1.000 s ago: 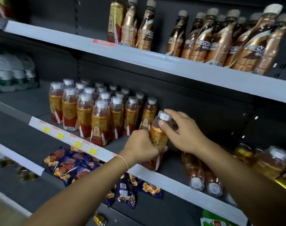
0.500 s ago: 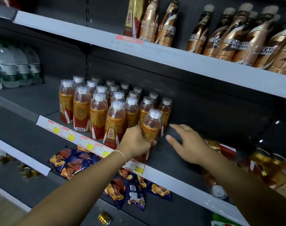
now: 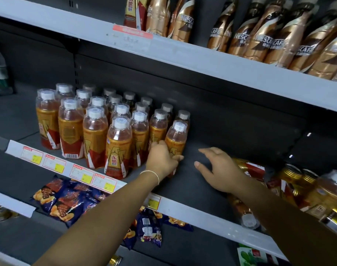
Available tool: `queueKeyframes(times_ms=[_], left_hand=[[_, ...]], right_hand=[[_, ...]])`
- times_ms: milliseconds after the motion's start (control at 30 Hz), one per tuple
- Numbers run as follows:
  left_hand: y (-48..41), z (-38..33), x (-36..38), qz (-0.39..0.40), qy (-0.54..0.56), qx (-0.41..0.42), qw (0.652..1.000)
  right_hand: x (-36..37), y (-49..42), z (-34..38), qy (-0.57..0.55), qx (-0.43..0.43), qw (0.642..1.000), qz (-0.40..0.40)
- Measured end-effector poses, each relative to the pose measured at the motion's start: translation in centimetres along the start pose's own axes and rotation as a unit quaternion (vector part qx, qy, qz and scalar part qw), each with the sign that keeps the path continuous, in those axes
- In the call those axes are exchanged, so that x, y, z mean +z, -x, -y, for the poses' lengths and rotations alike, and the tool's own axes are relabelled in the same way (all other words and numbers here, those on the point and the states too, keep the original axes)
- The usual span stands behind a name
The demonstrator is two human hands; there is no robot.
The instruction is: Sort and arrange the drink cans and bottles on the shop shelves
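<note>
On dark shelf, left hand grips bottle; right hand stretches forward, fingers straight.

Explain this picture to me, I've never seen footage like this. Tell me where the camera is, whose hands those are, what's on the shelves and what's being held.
No machine here: a person works with bare hands, and the single camera sits on their head, looking down at shop shelves. The left hand grips an orange drink bottle at the right end of a block of matching bottles standing on the middle shelf. The right hand is open, holding nothing, over bare shelf. Brown coffee bottles stand on the shelf above; snack bags lie below. More bottles lie on their sides at the right.
</note>
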State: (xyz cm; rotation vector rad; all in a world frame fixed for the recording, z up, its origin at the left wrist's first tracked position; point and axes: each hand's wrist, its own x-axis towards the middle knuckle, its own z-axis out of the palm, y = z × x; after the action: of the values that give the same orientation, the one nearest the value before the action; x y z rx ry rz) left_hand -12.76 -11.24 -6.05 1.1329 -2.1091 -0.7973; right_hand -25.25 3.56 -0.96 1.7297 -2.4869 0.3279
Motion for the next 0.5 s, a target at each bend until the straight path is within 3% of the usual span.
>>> queueKeyframes(times_ms=[133, 500], left_hand=[[-1.2, -0.9, 0.1, -0.002, -0.061, 0.0, 0.998], [-3.5, -1.4, 1.0, 0.021, -0.095, -0.014, 0.995]], right_hand=[[0.3, -0.6, -0.5, 0.008, 0.008, 1.0, 0.009], [1.1, -0.7, -1.6, 0.021, 0.014, 1.0, 0.01]])
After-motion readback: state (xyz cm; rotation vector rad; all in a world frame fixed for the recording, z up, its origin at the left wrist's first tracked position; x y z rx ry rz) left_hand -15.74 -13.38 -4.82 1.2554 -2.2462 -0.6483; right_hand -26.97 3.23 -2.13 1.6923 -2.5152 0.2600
